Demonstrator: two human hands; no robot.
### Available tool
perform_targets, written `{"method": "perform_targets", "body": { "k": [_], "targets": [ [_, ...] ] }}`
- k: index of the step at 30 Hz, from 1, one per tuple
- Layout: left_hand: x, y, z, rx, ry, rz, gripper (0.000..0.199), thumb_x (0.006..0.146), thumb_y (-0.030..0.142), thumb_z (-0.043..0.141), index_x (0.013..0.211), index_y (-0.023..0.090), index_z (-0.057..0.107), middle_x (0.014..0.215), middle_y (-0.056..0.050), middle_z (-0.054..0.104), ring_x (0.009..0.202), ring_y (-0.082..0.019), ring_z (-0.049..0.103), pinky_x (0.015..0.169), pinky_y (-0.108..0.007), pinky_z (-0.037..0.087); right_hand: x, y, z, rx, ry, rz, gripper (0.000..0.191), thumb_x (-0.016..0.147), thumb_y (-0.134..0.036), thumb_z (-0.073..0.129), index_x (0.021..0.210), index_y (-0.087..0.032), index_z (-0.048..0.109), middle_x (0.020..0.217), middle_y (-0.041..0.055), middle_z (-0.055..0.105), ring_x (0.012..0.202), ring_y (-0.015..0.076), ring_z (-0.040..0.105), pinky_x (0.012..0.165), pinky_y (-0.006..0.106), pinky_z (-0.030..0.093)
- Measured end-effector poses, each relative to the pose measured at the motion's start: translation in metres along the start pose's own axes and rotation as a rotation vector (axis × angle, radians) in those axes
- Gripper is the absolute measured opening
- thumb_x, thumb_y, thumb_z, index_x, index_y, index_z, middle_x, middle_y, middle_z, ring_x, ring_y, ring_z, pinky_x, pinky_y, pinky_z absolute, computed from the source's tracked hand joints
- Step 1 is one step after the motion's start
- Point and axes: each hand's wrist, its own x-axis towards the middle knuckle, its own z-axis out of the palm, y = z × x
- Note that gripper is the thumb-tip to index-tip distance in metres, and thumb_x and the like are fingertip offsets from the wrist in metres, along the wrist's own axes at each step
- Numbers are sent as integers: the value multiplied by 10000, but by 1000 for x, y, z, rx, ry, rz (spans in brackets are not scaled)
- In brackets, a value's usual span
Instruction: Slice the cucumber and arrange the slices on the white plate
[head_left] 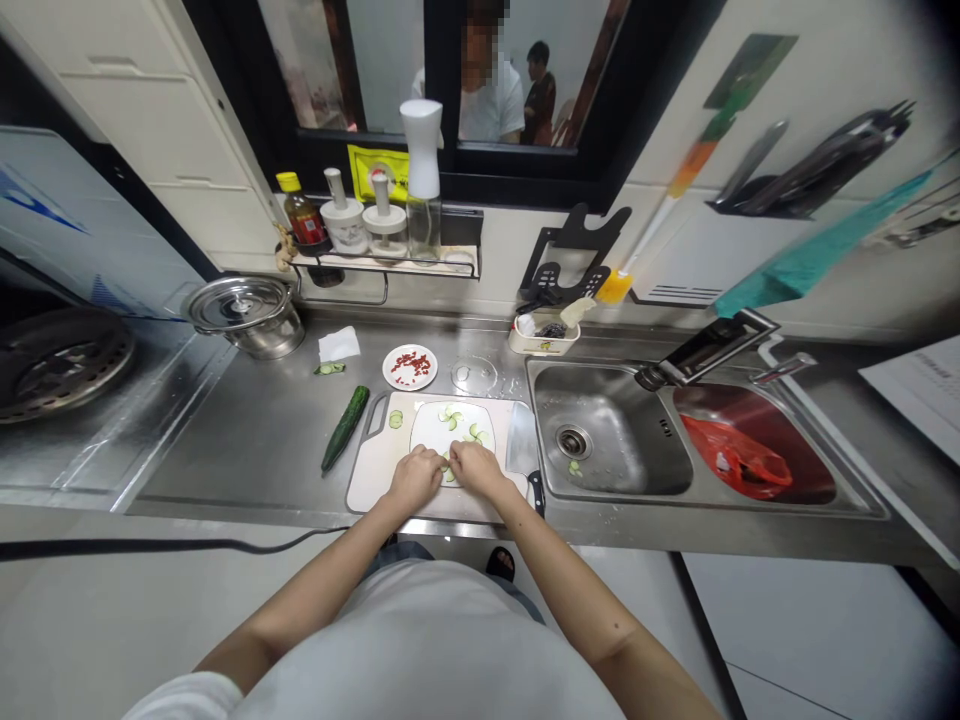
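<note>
Over the near edge of a white square plate (427, 425), my left hand (418, 474) and my right hand (475, 469) come together with fingers closed. Thin green cucumber slices (448, 473) show between the fingertips, partly hidden by them. Fanned cucumber slices (451, 416) lie at the plate's far side, and another fan (476, 434) sits at its right. The plate rests on a pale cutting board (375, 475), where a few loose slices (396, 419) lie at the upper left. A kitchen knife (521, 440) lies along the board's right side, its black handle toward me.
Left of the board lies a whole cucumber (346, 430). Behind stand a small plate of red bits (397, 378), a white tissue (340, 345) and a lidded steel pot (266, 325). To the right is a double sink (622, 470) with a red bag (739, 460). A condiment shelf (442, 265) hangs above.
</note>
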Motion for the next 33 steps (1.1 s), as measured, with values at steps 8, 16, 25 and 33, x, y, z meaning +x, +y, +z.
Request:
{"method": "perform_targets", "body": {
  "k": [8,16,25,33],
  "targets": [
    [19,-44,-18,-154,314,-628,318,839,272,505,1127,230,635,1079,-72,678,1003,-235,587,848,-327,435,0,1,5,62,63,-23,232,946,-254,396,974,-167,609,980,84,668,869,162,572,663,242,313],
    [31,-72,-17,-92,292,-786,386,834,432,531,1150,228,619,1131,-116,663,1061,-305,585,844,-389,433,-1,1,7,97,82,-7,222,957,-265,393,960,-174,595,980,72,659,866,150,560,654,236,296],
    [36,-74,-7,-46,298,-795,379,837,428,530,1134,217,634,1142,-131,655,1071,-295,578,880,-392,410,-9,0,11,144,110,-20,226,955,-256,388,942,-176,599,954,59,665,858,147,557,659,234,284],
    [37,-72,-7,-73,326,-781,334,828,372,547,1107,212,637,1114,-133,657,1065,-291,575,858,-374,420,-20,-3,13,180,161,-48,219,966,-264,386,900,-188,580,915,37,659,825,132,550,649,228,271]
  ]
}}
